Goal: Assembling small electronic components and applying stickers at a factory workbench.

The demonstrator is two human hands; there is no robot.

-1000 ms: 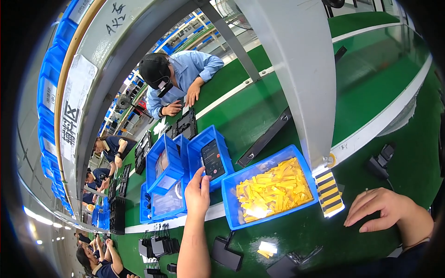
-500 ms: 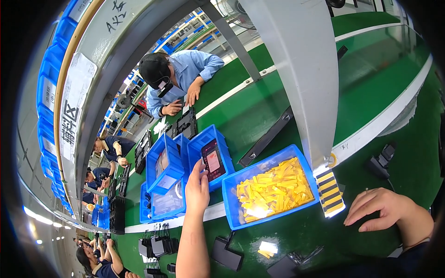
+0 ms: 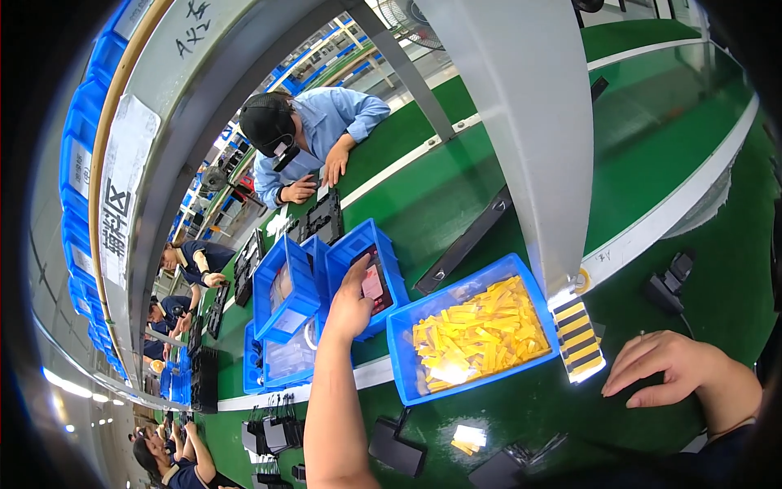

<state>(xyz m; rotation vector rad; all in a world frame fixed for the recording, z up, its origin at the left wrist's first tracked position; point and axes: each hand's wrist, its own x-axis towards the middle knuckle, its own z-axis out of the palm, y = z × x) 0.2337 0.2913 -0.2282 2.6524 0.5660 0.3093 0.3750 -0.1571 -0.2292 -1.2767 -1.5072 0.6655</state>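
Note:
My left hand reaches forward over a blue bin with its fingers stretched out and holding nothing I can see. Beneath the fingers lies a phone with a lit, reddish-pink screen, partly covered by the hand; whether a fingertip touches it I cannot tell. The blue bin around the phone stands among other bins. My right hand rests low over the green table at the right, fingers loosely apart and nothing in them. Between my hands stands a blue bin full of yellow strips.
A grey post rises behind the yellow bin, with a striped yellow-black tag at its foot. Stacked blue bins stand left. A long black bar lies beyond. Black flat parts lie in front. A co-worker works opposite.
My left hand has moved forward from the near edge of the phone to over its screen. My right hand has stayed nearly still.

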